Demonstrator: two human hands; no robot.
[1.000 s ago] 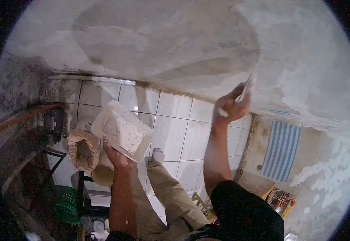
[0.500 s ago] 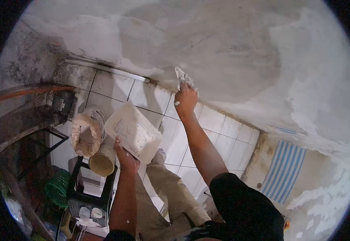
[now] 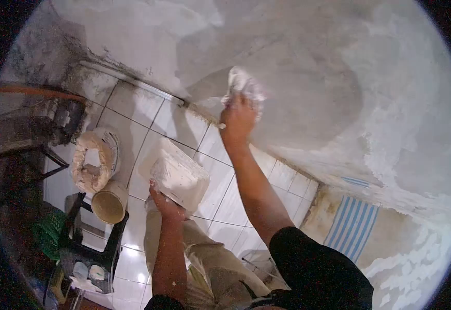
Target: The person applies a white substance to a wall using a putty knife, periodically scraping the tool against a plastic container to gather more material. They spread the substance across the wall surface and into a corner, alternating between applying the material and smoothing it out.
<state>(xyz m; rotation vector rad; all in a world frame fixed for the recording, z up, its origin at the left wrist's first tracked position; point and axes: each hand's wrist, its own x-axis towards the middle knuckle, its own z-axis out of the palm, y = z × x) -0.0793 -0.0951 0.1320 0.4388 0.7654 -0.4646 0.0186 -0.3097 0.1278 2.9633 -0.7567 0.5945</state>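
Currently, a white tub (image 3: 176,175) is being held over the tiled floor (image 3: 225,181) by the left hand (image 3: 169,204); fingertips are being pressed to its side, others are being hidden underneath. Pale paste is being carried inside. A smeared flat tool (image 3: 239,80) is being gripped by the right hand (image 3: 240,118), fingers curled round it, motion-blurred. It is being held at the wall (image 3: 308,77); whether the surface is being touched cannot be told.

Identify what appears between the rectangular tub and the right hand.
In the head view, only white floor tiles appear between the rectangular tub and the right hand.
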